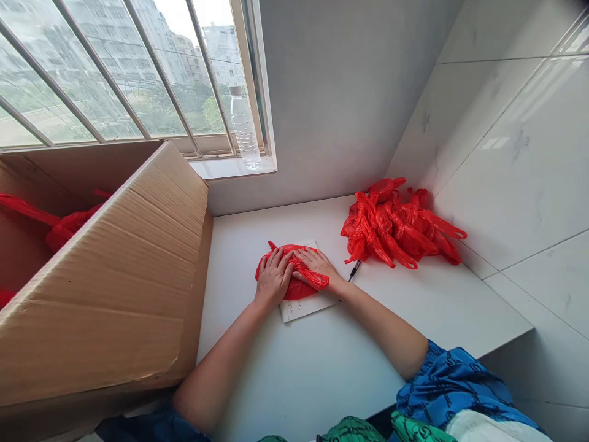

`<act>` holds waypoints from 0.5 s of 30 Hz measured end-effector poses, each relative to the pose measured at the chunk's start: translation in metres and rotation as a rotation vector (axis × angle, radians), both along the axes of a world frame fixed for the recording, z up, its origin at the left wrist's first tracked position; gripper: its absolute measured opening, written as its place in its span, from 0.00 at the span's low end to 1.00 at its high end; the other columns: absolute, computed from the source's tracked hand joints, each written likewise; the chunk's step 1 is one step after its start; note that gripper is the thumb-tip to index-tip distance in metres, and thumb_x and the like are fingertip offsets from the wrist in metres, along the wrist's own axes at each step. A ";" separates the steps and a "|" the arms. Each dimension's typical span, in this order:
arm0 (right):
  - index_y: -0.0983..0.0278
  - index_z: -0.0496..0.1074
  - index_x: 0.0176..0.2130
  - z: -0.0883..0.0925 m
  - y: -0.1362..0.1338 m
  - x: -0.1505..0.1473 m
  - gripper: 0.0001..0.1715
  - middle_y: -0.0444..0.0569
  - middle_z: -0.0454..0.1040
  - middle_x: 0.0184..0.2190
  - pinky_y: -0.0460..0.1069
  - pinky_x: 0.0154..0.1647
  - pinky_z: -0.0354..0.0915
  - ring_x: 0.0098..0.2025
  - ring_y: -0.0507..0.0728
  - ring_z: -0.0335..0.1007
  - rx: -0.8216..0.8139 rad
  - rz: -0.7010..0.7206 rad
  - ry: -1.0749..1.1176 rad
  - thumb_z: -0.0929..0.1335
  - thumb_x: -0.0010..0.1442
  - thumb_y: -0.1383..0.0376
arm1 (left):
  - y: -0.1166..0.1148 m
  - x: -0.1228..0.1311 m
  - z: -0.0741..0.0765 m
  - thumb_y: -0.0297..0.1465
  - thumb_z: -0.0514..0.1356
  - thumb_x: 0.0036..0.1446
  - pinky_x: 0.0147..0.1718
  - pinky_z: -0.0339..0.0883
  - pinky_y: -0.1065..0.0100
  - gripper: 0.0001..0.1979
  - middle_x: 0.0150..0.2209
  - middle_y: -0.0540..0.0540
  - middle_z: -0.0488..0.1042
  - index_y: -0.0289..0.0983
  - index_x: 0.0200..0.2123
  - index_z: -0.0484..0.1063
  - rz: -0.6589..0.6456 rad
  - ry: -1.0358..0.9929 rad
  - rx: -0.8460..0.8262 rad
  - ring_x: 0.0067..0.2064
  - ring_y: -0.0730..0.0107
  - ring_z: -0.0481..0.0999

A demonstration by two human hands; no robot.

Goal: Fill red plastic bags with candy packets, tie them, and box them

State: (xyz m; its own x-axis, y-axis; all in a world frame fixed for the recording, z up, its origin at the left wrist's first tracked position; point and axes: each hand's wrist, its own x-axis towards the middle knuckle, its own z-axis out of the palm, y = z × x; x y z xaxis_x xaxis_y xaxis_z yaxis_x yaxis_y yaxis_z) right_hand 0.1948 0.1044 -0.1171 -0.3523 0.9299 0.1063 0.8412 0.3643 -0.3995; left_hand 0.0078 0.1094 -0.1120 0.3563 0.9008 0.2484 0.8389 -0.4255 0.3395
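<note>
On smooth white paper [304, 307], both hands [294, 273] flatten a crinkly red plastic bag [294, 288].

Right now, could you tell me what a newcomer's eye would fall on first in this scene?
Most striking is the red plastic bag at the counter's middle, pressed flat under the left hand and right hand on a sheet of paper. A heap of red bags lies in the right corner by the tiled wall. A large cardboard box fills the left, a water bottle stands on the windowsill.

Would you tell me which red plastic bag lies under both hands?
The flattened red plastic bag on the white paper sheet, apart from the heaped bags by the wall.
</note>
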 end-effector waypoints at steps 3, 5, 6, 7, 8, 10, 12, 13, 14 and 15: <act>0.61 0.52 0.71 0.000 0.000 0.000 0.44 0.50 0.54 0.71 0.62 0.72 0.43 0.73 0.63 0.42 -0.004 0.001 0.018 0.58 0.66 0.40 | 0.001 -0.001 -0.002 0.41 0.40 0.72 0.69 0.44 0.50 0.25 0.69 0.47 0.58 0.44 0.65 0.62 -0.002 -0.011 0.011 0.71 0.60 0.52; 0.61 0.52 0.71 0.001 0.000 0.000 0.45 0.50 0.54 0.71 0.62 0.73 0.42 0.73 0.63 0.42 -0.009 0.000 0.031 0.58 0.66 0.40 | 0.001 -0.001 -0.003 0.41 0.41 0.72 0.69 0.44 0.50 0.25 0.69 0.46 0.58 0.44 0.65 0.62 -0.008 -0.019 0.016 0.71 0.60 0.53; 0.61 0.52 0.71 0.001 0.000 -0.001 0.45 0.50 0.54 0.71 0.62 0.73 0.42 0.73 0.63 0.42 -0.012 0.001 0.039 0.58 0.66 0.40 | 0.002 -0.002 -0.003 0.41 0.41 0.72 0.68 0.44 0.50 0.24 0.69 0.46 0.59 0.44 0.65 0.63 -0.012 -0.026 0.019 0.71 0.60 0.53; 0.61 0.52 0.71 0.002 -0.001 -0.001 0.45 0.50 0.54 0.71 0.62 0.73 0.42 0.73 0.63 0.42 -0.014 0.002 0.049 0.58 0.66 0.40 | 0.002 -0.002 -0.004 0.41 0.42 0.72 0.68 0.45 0.50 0.24 0.68 0.46 0.60 0.45 0.65 0.63 -0.018 -0.039 0.025 0.71 0.59 0.54; 0.61 0.52 0.71 0.002 -0.001 -0.001 0.44 0.50 0.55 0.70 0.63 0.73 0.42 0.73 0.64 0.43 -0.012 0.003 0.061 0.58 0.66 0.41 | 0.002 -0.002 -0.004 0.40 0.43 0.72 0.68 0.46 0.50 0.24 0.68 0.46 0.60 0.45 0.64 0.63 -0.023 -0.058 0.035 0.70 0.59 0.54; 0.62 0.53 0.70 0.004 -0.003 -0.001 0.44 0.51 0.56 0.70 0.63 0.72 0.43 0.73 0.64 0.44 0.007 0.006 0.099 0.60 0.66 0.42 | 0.001 -0.002 -0.003 0.40 0.44 0.71 0.67 0.49 0.50 0.22 0.66 0.45 0.64 0.44 0.63 0.65 -0.032 -0.097 0.065 0.69 0.59 0.57; 0.60 0.56 0.69 0.007 -0.006 0.000 0.41 0.52 0.59 0.68 0.63 0.71 0.45 0.72 0.64 0.48 0.046 0.018 0.153 0.62 0.66 0.44 | 0.000 -0.003 0.001 0.40 0.46 0.71 0.65 0.53 0.52 0.21 0.61 0.44 0.69 0.43 0.60 0.68 -0.042 -0.122 0.101 0.66 0.59 0.62; 0.59 0.60 0.68 0.009 -0.008 0.002 0.37 0.52 0.62 0.67 0.63 0.71 0.48 0.70 0.64 0.51 0.072 0.027 0.190 0.63 0.66 0.46 | -0.002 -0.005 0.005 0.40 0.47 0.70 0.63 0.56 0.53 0.20 0.58 0.44 0.72 0.43 0.58 0.70 -0.047 -0.127 0.119 0.63 0.59 0.64; 0.57 0.64 0.65 0.013 -0.010 0.004 0.33 0.52 0.64 0.66 0.62 0.69 0.51 0.68 0.64 0.56 0.100 0.036 0.232 0.64 0.67 0.48 | -0.004 -0.006 0.009 0.40 0.48 0.70 0.62 0.57 0.54 0.19 0.55 0.44 0.74 0.42 0.55 0.71 -0.052 -0.128 0.136 0.61 0.59 0.67; 0.56 0.69 0.61 0.018 -0.013 0.006 0.28 0.51 0.67 0.64 0.61 0.68 0.54 0.66 0.63 0.60 0.131 0.041 0.271 0.65 0.67 0.49 | -0.007 -0.009 0.015 0.41 0.49 0.69 0.61 0.58 0.54 0.18 0.51 0.44 0.75 0.42 0.51 0.73 -0.058 -0.130 0.156 0.59 0.59 0.69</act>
